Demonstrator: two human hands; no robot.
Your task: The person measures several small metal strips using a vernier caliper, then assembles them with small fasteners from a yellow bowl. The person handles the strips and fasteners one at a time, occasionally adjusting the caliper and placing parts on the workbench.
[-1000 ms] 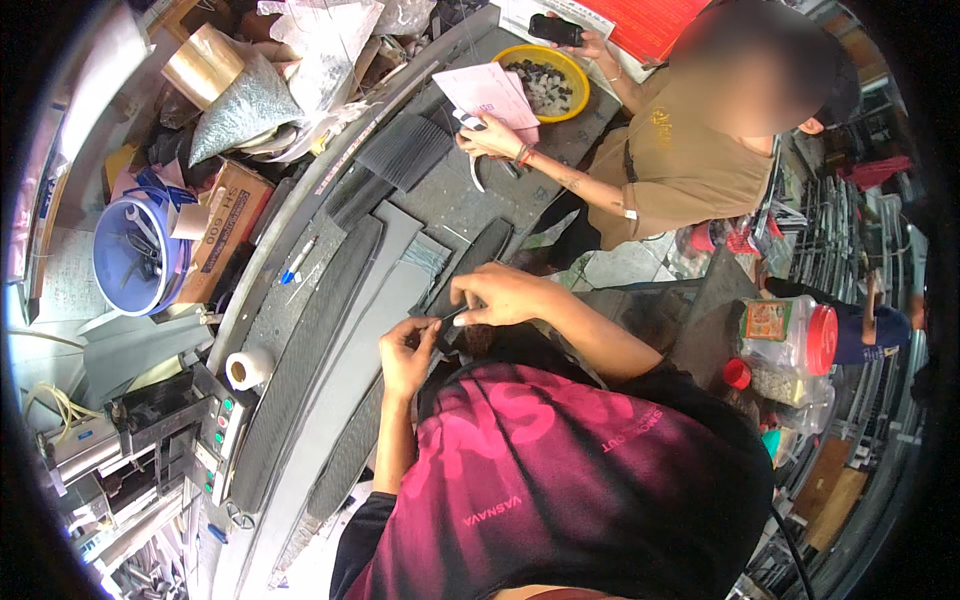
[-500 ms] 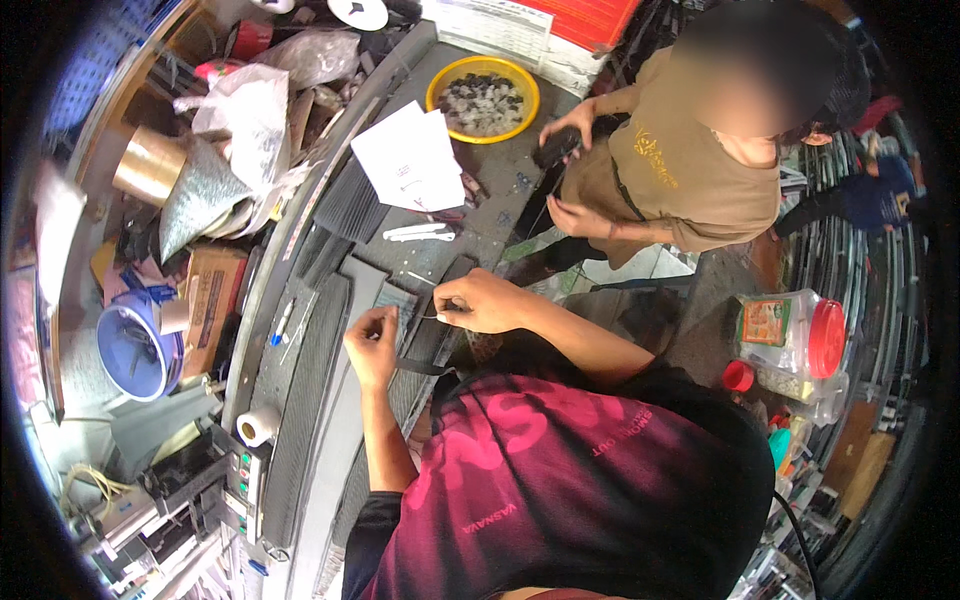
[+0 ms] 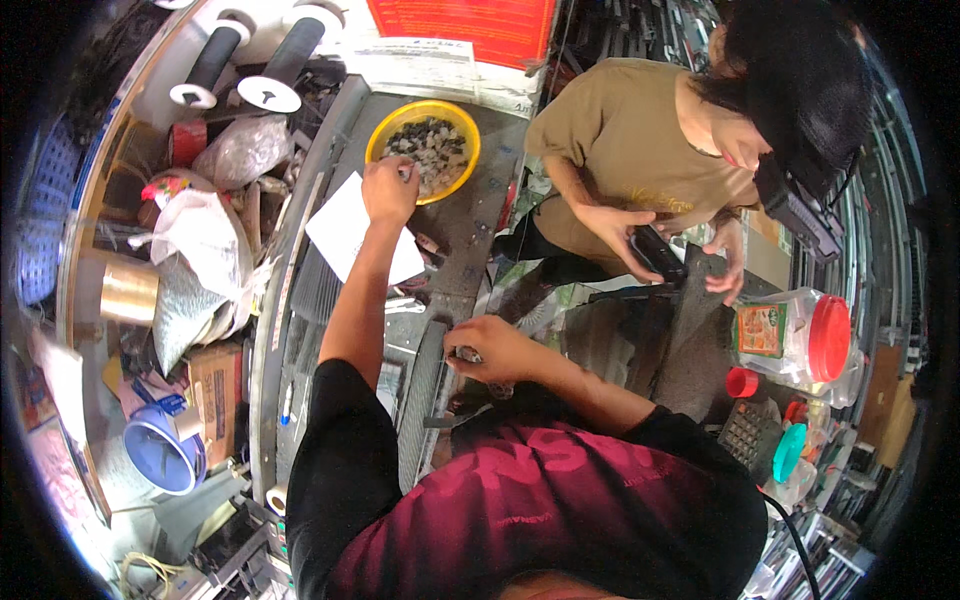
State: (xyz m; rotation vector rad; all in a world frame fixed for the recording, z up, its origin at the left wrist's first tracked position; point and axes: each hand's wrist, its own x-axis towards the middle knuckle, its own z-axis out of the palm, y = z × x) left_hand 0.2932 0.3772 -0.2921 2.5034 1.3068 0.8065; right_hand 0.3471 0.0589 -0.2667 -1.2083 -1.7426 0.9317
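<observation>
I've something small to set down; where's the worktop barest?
Nearly bare: the grey flat worktop right of the white paper sheet, below the yellow round bowl. Crowded: the far left, around the white plastic bag and brown cardboard box.

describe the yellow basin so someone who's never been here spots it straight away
Follow the grey workbench to its far end, toward the red sheet. There, just past the white paper, the left hand is at the near rim of a round yellow basin. Unlike the flat paper, it is bright yellow and holds small black and whitish pieces.
</observation>
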